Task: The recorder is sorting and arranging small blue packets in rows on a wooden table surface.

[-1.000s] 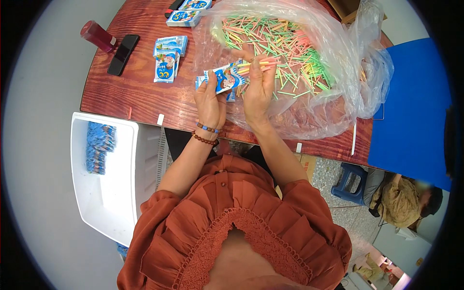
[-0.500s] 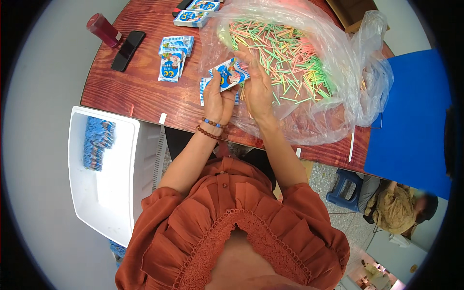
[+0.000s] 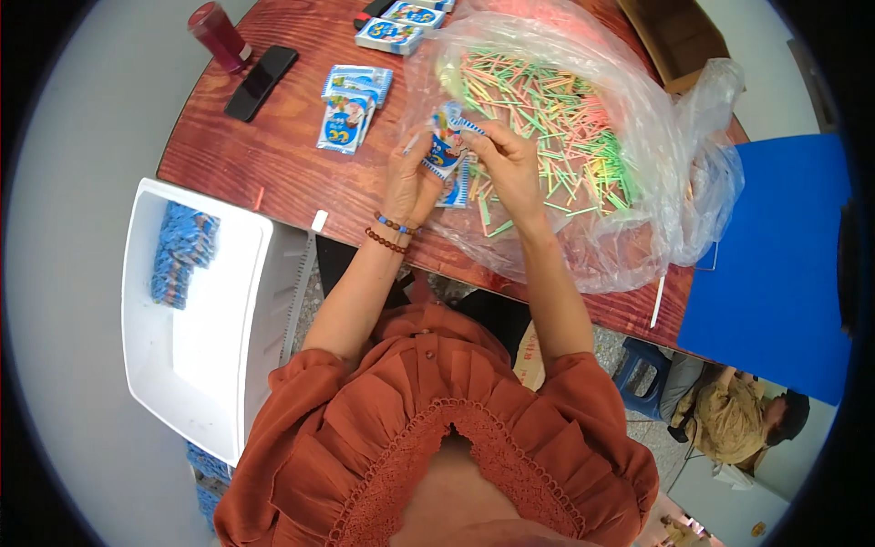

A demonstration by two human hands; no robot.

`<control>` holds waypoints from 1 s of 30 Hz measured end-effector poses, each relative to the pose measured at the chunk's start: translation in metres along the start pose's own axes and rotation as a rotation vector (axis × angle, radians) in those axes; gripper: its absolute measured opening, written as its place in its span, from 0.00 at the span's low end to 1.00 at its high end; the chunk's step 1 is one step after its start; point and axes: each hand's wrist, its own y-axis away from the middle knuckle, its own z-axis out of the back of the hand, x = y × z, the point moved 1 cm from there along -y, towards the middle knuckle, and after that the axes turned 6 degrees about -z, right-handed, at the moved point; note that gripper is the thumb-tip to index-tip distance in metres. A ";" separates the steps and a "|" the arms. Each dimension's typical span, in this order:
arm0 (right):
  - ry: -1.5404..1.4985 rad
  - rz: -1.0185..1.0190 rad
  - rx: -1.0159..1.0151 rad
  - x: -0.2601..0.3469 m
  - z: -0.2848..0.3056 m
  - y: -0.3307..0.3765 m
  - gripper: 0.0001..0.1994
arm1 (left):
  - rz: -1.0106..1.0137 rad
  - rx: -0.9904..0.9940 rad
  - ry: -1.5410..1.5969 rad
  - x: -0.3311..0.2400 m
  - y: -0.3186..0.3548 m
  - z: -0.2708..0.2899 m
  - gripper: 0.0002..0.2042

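A small blue-and-white packet (image 3: 445, 146) is gripped between my two hands over the table's front part. My left hand (image 3: 415, 182), with two beaded bracelets at the wrist, is closed around its lower left side. The thumb and fingers of my right hand (image 3: 510, 164) pinch its upper right edge. Under the held packet, another packet (image 3: 454, 190) shows partly below my hands; whether it is also held I cannot tell. Beside my right hand, many short pastel sticks (image 3: 538, 109) in pink, green and yellow lie in a large clear plastic bag (image 3: 652, 182).
Several more packets (image 3: 346, 118) lie left of my hands, with small boxes (image 3: 390, 35) behind. A black phone (image 3: 262, 84) and a red bottle (image 3: 219, 38) sit far left. A white bin (image 3: 214, 365) holds blue packets. A blue board (image 3: 766, 264) stands right; a person (image 3: 734, 415) sits beyond.
My right hand has gone from open beside the packet to pinching its upper edge. The packet is now more upright. The whole view has shifted slightly.
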 end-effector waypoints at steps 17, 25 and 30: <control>0.566 0.028 0.003 -0.050 -0.109 -0.105 0.13 | -0.587 -0.379 -1.537 -0.110 0.003 0.050 0.20; 0.979 0.176 0.141 -0.047 -0.004 -0.021 0.14 | -0.786 -0.323 -1.845 -0.100 0.009 0.038 0.18; 0.944 0.114 0.204 -0.062 0.001 -0.018 0.13 | -0.700 -0.059 -1.917 -0.070 0.014 0.025 0.18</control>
